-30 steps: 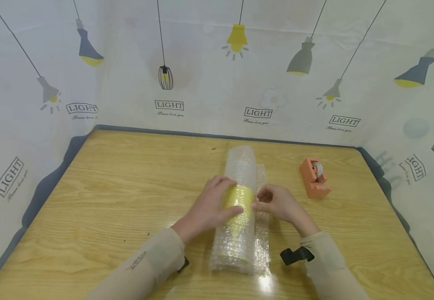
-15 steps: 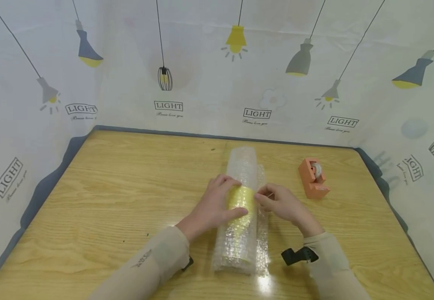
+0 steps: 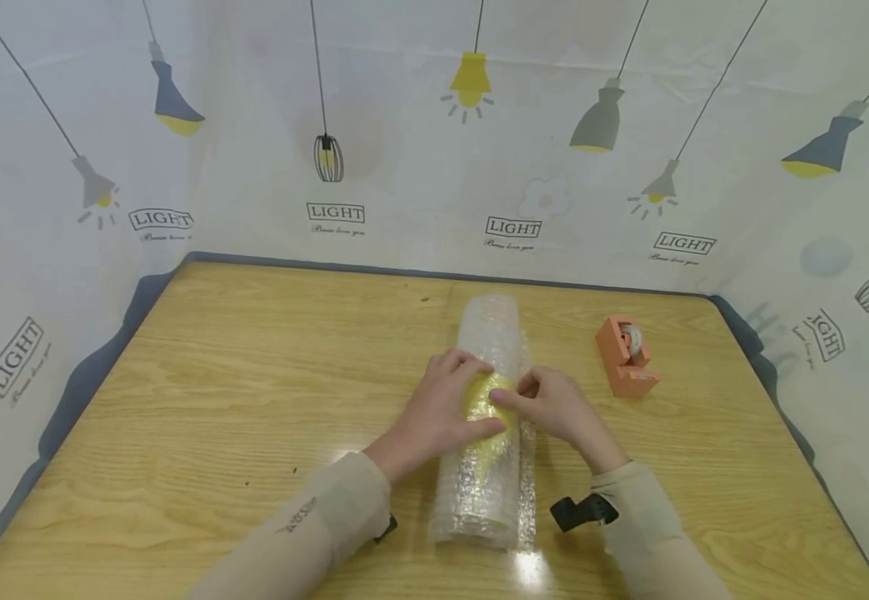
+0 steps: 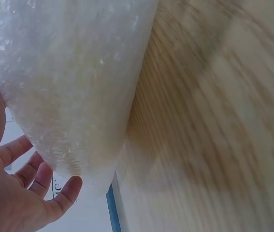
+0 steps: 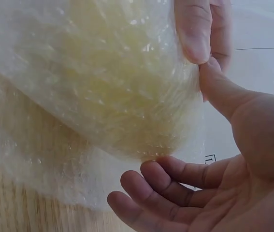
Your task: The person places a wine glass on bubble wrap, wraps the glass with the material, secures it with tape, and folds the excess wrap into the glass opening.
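Observation:
A long roll of clear bubble wrap (image 3: 482, 467) lies lengthwise on the table, wound round something yellow (image 3: 488, 393). My left hand (image 3: 437, 410) rests on its left side, fingers spread over the top and thumb pointing right. The left wrist view shows that hand (image 4: 23, 193) with its fingers loosely bent against the wrap (image 4: 74, 87). From the right, my right hand (image 3: 557, 408) touches the roll, thumb on top and fingers at the side. In the right wrist view, the right hand's (image 5: 252, 159) thumb tip meets a left-hand digit.
A loose flap of bubble wrap (image 3: 527, 492) lies along the roll's right side. Further right stands an orange tape dispenser (image 3: 625, 358) with a roll of tape. The wooden table (image 3: 277, 358) is bounded at the back and sides by a printed cloth wall (image 3: 419, 167).
The roll has shifted slightly right, narrowing the flap beside it. My left hand has moved right with it, and my right thumb has come up onto the top of the roll.

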Demonstrator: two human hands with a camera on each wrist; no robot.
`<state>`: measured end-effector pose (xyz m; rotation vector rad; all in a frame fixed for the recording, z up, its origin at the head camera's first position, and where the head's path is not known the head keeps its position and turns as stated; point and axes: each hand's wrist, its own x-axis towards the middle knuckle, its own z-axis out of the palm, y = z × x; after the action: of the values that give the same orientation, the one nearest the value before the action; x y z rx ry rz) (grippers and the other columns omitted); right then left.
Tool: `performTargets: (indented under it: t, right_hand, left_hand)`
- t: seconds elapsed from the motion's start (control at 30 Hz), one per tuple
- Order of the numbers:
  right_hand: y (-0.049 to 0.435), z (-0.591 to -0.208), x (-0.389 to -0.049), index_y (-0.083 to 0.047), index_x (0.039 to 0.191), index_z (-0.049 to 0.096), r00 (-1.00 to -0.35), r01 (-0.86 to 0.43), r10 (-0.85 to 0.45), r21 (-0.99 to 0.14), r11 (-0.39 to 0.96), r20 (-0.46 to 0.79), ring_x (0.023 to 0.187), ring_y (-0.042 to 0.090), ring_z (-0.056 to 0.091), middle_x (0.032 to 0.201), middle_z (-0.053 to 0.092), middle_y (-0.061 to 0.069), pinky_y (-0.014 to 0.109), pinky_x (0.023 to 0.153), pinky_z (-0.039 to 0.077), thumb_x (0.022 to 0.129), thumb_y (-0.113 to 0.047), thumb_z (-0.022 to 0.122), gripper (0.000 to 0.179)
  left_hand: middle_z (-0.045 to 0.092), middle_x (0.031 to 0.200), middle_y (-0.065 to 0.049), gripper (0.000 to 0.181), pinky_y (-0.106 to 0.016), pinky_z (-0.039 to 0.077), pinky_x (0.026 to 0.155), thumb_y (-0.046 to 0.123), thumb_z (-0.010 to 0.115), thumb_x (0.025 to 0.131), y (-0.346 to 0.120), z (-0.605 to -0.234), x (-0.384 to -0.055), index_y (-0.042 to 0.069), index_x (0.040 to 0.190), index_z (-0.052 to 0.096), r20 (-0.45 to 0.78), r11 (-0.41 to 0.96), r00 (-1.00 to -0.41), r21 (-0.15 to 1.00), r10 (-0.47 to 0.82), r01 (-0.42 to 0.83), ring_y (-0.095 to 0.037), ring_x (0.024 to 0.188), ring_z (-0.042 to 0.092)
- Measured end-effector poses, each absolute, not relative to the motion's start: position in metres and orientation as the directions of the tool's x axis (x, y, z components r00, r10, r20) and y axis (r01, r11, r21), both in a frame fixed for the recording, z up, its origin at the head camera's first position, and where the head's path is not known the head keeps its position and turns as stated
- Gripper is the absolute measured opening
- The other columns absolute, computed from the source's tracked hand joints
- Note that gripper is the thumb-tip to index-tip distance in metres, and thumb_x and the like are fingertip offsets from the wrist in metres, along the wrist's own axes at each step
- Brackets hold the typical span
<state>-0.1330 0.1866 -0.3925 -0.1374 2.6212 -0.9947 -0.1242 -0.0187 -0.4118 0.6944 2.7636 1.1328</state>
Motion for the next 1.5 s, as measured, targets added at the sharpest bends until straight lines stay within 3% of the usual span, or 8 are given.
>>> performTargets:
  t: [0.33, 0.77, 0.93, 1.13, 1.5]
  right_hand:
    - [0.187, -0.394, -0.132, 0.001, 0.106, 0.066, -0.938, 0.054, -0.172, -0.618, 0.784, -0.300, 0.097, 0.029, 0.066, 0.111, 0.069, 0.019, 0.043, 0.078, 0.059, 0.091, -0.061, 0.072, 0.064]
    - [0.192, -0.398, -0.133, 0.001, 0.102, 0.066, -0.933, 0.067, -0.177, -0.631, 0.773, -0.315, 0.093, 0.028, 0.065, 0.110, 0.069, 0.019, 0.038, 0.072, 0.057, 0.090, -0.061, 0.072, 0.063]
    - [0.195, -0.398, -0.135, 0.002, 0.104, 0.065, -0.923, 0.094, -0.182, -0.658, 0.747, -0.339, 0.087, 0.025, 0.065, 0.105, 0.069, 0.018, 0.034, 0.069, 0.055, 0.091, -0.059, 0.072, 0.063]
    - [0.199, -0.399, -0.137, 0.006, 0.110, 0.066, -0.914, 0.104, -0.200, -0.679, 0.727, -0.354, 0.089, 0.026, 0.065, 0.107, 0.068, 0.018, 0.035, 0.072, 0.056, 0.093, -0.054, 0.072, 0.063]
    - [0.206, -0.398, -0.136, -0.001, 0.098, 0.068, -0.908, 0.078, -0.231, -0.682, 0.728, -0.350, 0.081, 0.021, 0.061, 0.091, 0.067, 0.010, 0.032, 0.067, 0.050, 0.097, -0.045, 0.070, 0.044]
  left_hand:
    - [0.053, 0.139, -0.002, 0.074, -0.040, 0.049, 0.108, 0.047, 0.087, 0.081, -0.007, -0.410, -0.125, 0.017, 0.142, 0.058, 0.112, 0.676, -0.893, 0.615, 0.435, 0.406, -0.021, 0.128, 0.048]
    - [0.054, 0.141, -0.003, 0.076, -0.042, 0.044, 0.113, 0.049, 0.087, 0.080, 0.001, -0.409, -0.123, 0.015, 0.142, 0.059, 0.133, 0.696, -0.882, 0.567, 0.451, 0.441, -0.023, 0.131, 0.047]
    - [0.050, 0.148, -0.005, 0.083, -0.043, 0.041, 0.117, 0.048, 0.089, 0.078, -0.007, -0.408, -0.124, 0.011, 0.145, 0.056, 0.115, 0.634, -0.864, 0.633, 0.491, 0.444, -0.025, 0.138, 0.044]
    - [0.043, 0.155, -0.006, 0.082, -0.048, 0.038, 0.120, 0.043, 0.089, 0.080, -0.027, -0.409, -0.123, 0.011, 0.146, 0.055, 0.054, 0.555, -0.890, 0.764, 0.452, 0.328, -0.027, 0.145, 0.039]
    - [0.045, 0.154, -0.008, 0.082, -0.049, 0.040, 0.119, 0.043, 0.085, 0.084, -0.040, -0.420, -0.124, 0.012, 0.151, 0.049, -0.002, 0.576, -0.903, 0.771, 0.429, 0.271, -0.029, 0.141, 0.045]
